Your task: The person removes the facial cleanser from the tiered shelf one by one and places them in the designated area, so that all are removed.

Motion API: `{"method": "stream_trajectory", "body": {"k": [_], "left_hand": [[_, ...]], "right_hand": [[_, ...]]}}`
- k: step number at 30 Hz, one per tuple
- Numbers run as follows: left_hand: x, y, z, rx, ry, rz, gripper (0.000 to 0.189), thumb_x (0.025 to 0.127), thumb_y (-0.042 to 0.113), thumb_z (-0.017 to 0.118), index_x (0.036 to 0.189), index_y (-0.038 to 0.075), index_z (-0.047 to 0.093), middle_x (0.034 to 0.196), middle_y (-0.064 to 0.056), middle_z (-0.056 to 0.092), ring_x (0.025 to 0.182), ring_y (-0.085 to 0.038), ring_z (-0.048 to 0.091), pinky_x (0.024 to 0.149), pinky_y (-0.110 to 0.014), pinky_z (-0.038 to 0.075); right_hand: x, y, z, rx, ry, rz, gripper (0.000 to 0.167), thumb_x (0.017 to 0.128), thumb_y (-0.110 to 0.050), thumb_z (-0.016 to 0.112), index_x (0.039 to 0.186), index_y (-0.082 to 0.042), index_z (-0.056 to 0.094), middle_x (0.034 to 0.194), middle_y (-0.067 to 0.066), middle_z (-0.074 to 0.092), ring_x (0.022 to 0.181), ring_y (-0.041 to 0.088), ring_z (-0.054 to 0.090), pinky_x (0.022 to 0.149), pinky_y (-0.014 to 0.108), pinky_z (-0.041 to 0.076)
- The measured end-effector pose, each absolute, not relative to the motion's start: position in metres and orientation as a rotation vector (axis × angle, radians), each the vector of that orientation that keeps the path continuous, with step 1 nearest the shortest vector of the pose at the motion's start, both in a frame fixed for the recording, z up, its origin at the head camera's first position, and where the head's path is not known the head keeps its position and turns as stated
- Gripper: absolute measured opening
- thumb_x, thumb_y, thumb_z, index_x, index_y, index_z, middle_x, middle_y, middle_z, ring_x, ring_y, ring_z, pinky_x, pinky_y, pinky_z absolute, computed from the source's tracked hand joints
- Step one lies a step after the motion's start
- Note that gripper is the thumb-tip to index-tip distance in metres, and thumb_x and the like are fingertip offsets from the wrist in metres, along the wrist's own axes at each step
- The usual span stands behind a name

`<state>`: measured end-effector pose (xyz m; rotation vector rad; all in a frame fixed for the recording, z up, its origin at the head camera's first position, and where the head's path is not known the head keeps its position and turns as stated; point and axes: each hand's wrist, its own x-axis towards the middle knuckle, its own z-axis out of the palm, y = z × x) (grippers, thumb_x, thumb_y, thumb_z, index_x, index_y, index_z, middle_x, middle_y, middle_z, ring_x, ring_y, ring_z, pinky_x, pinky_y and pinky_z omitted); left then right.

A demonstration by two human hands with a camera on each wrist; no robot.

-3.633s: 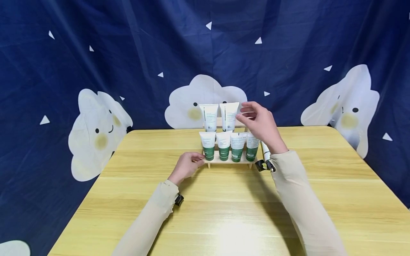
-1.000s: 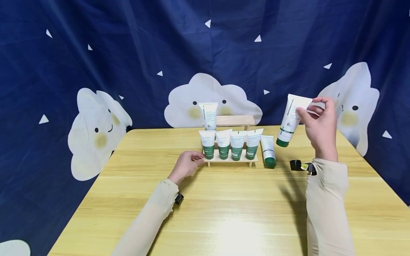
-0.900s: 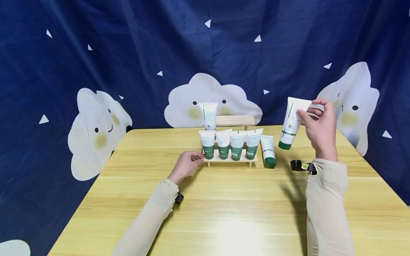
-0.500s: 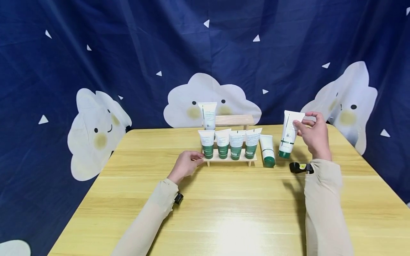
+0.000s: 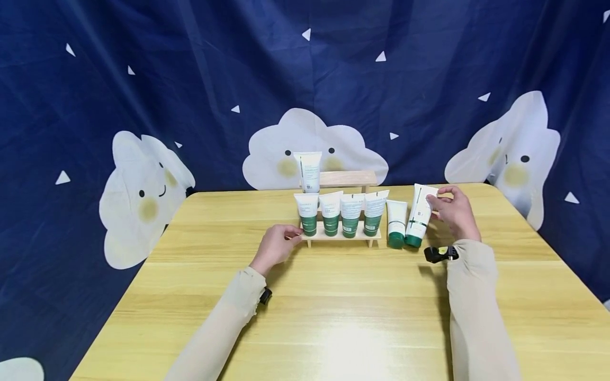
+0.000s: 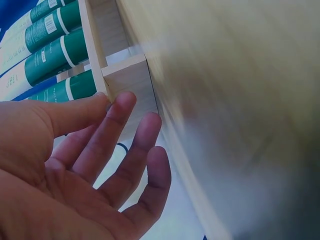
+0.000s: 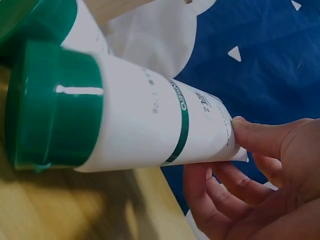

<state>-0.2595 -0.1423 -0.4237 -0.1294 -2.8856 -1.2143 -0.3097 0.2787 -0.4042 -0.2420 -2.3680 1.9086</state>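
Observation:
My right hand (image 5: 455,211) pinches a large white cosmetic tube (image 5: 420,214) near its flat end. The tube leans with its green cap (image 7: 55,105) down, close beside a second white tube (image 5: 396,217) on the table. At the left end of a two-tier wooden stand (image 5: 359,237) is my left hand (image 5: 278,246); in the left wrist view its thumb and index finger grip the corner of the lower shelf (image 6: 132,82), the other fingers loosely bent. Several small white-and-green tubes (image 5: 351,214) stand along that shelf, caps down. One larger tube (image 5: 308,172) stands on the upper shelf (image 5: 350,178).
The stand and the tubes are toward the back of a light wooden table (image 5: 305,328). Behind its far edge hangs a dark blue curtain (image 5: 214,79) with cloud faces and white triangles. A black camera (image 5: 434,254) sits at the right wrist.
The right hand has taken a large tube from the upper shelf, carried it right, then lowered it leftward beside the second tube. The left hand has stayed at the stand's left end.

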Motion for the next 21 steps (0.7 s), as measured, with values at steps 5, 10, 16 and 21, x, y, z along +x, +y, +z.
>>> {"method": "stream_trajectory", "body": {"k": [5, 10, 16, 21], "left_hand": [[-0.261, -0.143, -0.425, -0.122, -2.883, -1.227, 0.013, 0.095, 0.015, 0.072, 0.106, 0.013, 0.079, 0.101, -0.001, 0.078, 0.091, -0.019, 0.067, 0.085, -0.038, 0.05], [-0.262, -0.144, -0.425, -0.135, -2.874, -1.239, 0.013, 0.094, 0.014, 0.073, 0.106, 0.013, 0.079, 0.102, -0.001, 0.078, 0.092, -0.02, 0.067, 0.085, -0.039, 0.05], [-0.261, -0.144, -0.426, -0.122, -2.873, -1.268, 0.013, 0.095, 0.014, 0.073, 0.106, 0.013, 0.079, 0.103, -0.001, 0.077, 0.091, -0.019, 0.066, 0.084, -0.037, 0.049], [-0.261, -0.144, -0.426, -0.108, -2.872, -1.276, 0.013, 0.094, 0.014, 0.073, 0.106, 0.014, 0.079, 0.104, -0.001, 0.077, 0.092, -0.019, 0.066, 0.085, -0.038, 0.049]], "right_hand": [[-0.311, 0.281, -0.411, -0.245, -2.47, 1.904, 0.027, 0.104, -0.021, 0.059, 0.123, -0.004, 0.052, 0.093, -0.008, 0.058, 0.08, 0.003, 0.058, 0.076, 0.027, 0.058], [-0.314, 0.284, -0.417, -0.301, -2.593, 1.896, 0.049, 0.103, -0.023, 0.06, 0.142, 0.0, 0.045, 0.093, -0.01, 0.059, 0.077, 0.004, 0.062, 0.078, 0.027, 0.058], [-0.316, 0.286, -0.422, -0.31, -2.685, 1.941, 0.064, 0.102, -0.022, 0.062, 0.154, 0.001, 0.033, 0.11, 0.001, 0.059, 0.083, 0.002, 0.062, 0.079, 0.026, 0.059], [-0.317, 0.284, -0.423, -0.286, -2.717, 1.955, 0.07, 0.102, -0.02, 0.063, 0.158, 0.002, 0.026, 0.142, 0.021, 0.046, 0.09, 0.002, 0.06, 0.084, 0.026, 0.058]]}}
